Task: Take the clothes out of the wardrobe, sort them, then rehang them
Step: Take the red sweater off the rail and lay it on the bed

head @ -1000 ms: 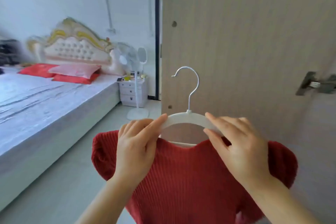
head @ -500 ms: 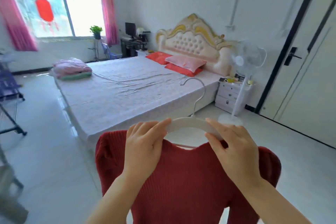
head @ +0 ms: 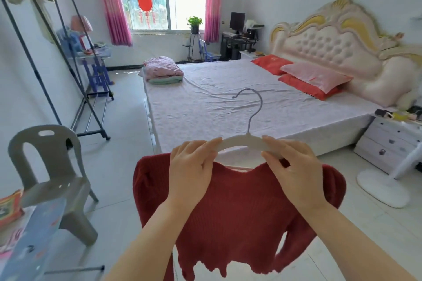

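Pinching the white hanger [head: 242, 143] with my left hand [head: 191, 166] and right hand [head: 294, 171], red sweater [head: 239, 217] hanging; bed [head: 228, 107] beyond, open floor [head: 123, 143] left.

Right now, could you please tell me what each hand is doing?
Left hand: grips the white hanger carrying the red sweater.
Right hand: grips the same hanger.

Both ends of the white hanger [head: 242, 142] vanish under the left hand [head: 191, 171] and right hand [head: 294, 175] and inside the red sweater [head: 239, 223]. At three o'clock the picture's edge cuts off the standing fan [head: 383, 189] above its base; at eleven o'clock the clothes rack [head: 35, 72] loses its top.
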Demonstrator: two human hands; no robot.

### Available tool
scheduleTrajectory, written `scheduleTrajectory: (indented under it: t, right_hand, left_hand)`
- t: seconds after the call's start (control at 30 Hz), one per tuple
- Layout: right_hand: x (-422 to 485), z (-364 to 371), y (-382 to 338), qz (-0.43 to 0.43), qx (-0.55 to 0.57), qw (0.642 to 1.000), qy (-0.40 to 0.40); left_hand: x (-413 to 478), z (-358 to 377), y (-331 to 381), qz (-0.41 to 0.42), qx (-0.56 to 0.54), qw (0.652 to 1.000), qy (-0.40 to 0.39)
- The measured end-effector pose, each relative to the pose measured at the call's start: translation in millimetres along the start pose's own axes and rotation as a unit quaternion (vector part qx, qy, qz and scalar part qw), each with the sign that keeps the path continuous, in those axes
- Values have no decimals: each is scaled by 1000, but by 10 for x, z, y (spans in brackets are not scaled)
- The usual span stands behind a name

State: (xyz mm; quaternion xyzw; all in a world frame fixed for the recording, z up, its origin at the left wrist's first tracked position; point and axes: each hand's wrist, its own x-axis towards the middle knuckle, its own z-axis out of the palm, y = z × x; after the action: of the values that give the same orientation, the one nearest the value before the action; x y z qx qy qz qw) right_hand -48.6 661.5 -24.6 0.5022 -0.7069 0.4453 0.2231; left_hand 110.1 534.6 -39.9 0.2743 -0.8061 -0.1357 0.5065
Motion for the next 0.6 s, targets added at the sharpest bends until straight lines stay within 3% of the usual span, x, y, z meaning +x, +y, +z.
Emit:
scheduleTrajectory:
  t: [0.23, 0.6]
  right_hand:
    - [854, 1139, 745, 2, 82, 995, -60]
    - [1987, 2729, 1691, -4, 118, 986, -122]
  left_hand:
    - [739, 786, -791, -40, 59, 997, -2]
    - [1781, 1875, -1933, -127, 84, 988, -26]
